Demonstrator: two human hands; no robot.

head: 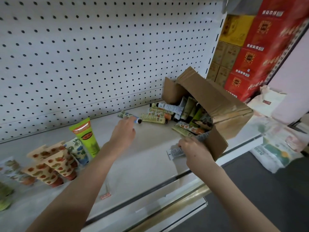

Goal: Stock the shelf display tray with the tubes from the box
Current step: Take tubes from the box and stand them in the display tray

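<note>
A brown cardboard box (pixel 214 104) lies tipped on its side on the white shelf (pixel 147 158), with several patterned tubes (pixel 160 114) spilled from its mouth. My left hand (pixel 124 131) reaches to a blue-patterned tube with a dark cap (pixel 128 116), its fingers on the tube; the grip is hidden by the hand. My right hand (pixel 194 148) grips a grey-white printed tube (pixel 175 151) at the box's lower flap. On the left stand upright tubes: a tall green one (pixel 85 134), a blue-and-cream one (pixel 77 150) and several orange-spotted ones (pixel 50 163).
A white pegboard wall (pixel 100 56) backs the shelf. Stacked red and yellow cartons (pixel 254 47) stand to the right behind the box. White bags (pixel 275 148) lie on the dark floor at right. The shelf's front rail (pixel 167 198) runs below my arms.
</note>
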